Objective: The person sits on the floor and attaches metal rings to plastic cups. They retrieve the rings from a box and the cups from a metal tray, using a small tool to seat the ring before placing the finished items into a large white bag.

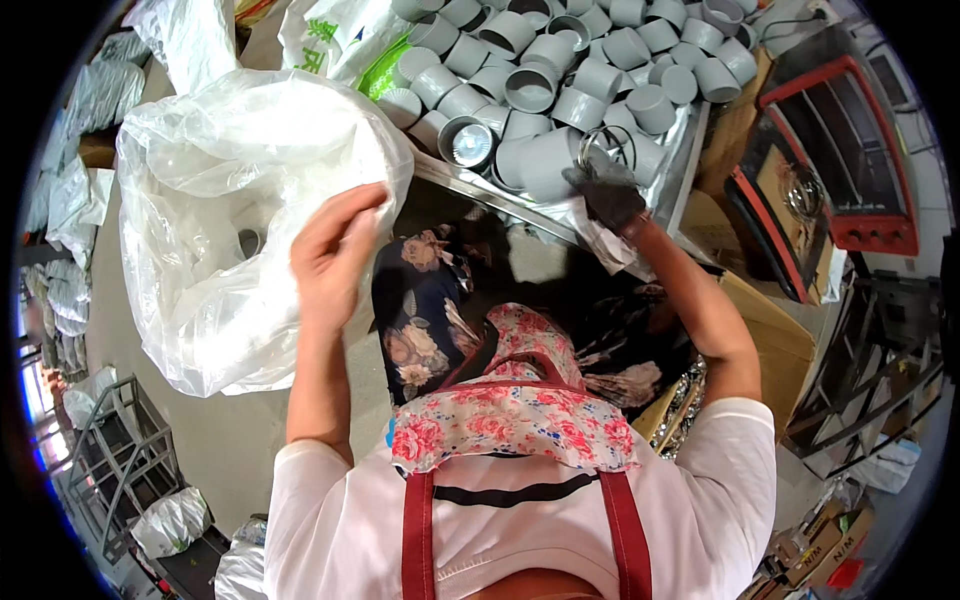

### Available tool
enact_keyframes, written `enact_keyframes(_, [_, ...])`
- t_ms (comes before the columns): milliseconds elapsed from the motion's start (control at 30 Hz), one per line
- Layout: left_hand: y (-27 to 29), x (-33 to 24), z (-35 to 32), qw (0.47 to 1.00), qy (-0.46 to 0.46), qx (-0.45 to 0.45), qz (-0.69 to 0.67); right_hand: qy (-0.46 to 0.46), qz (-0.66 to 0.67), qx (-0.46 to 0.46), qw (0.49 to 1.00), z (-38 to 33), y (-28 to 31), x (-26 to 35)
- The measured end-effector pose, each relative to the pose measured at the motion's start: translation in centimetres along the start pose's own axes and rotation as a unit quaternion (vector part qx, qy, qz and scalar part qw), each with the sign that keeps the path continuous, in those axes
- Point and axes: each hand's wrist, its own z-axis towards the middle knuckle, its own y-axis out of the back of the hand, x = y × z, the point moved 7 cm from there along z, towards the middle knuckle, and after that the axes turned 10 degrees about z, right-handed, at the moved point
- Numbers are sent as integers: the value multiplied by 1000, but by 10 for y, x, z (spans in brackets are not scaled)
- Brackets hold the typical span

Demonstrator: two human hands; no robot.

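Beside a large clear plastic bag, my bare left hand is raised with its fingers stretched out and slightly blurred. Nothing shows in it. My right hand wears a dark glove and grips several thin metal rings at the near edge of the tray. Round grey plastic cups lie heaped there. One cup near the front has a shiny silver insert. A small dark round piece shows inside the bag.
The cups lie on a metal-edged tray. A red-framed toaster-type oven stands at the right, its door lowered, with a coil of metal rings on it. An open cardboard box holds shiny metal parts by my right side.
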Motion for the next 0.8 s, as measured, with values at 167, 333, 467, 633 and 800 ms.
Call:
enact_keyframes(167, [-117,-26,-15,978,-98,176,-56,319,-13,106,942,-118,8,99])
enact_keyframes(333, [-161,-10,-83,897,83,361,-242,125,221,183,950,-175,-31,96])
enact_keyframes(467, [-149,-5,-106,928,68,317,-183,51,250,182,950,-197,-50,93])
enact_keyframes(633, [-152,-6,-122,927,44,348,-130,59,223,176,957,-209,-57,96])
enact_keyframes(800, [-150,0,-138,868,137,428,-212,68,168,156,971,-219,-55,96])
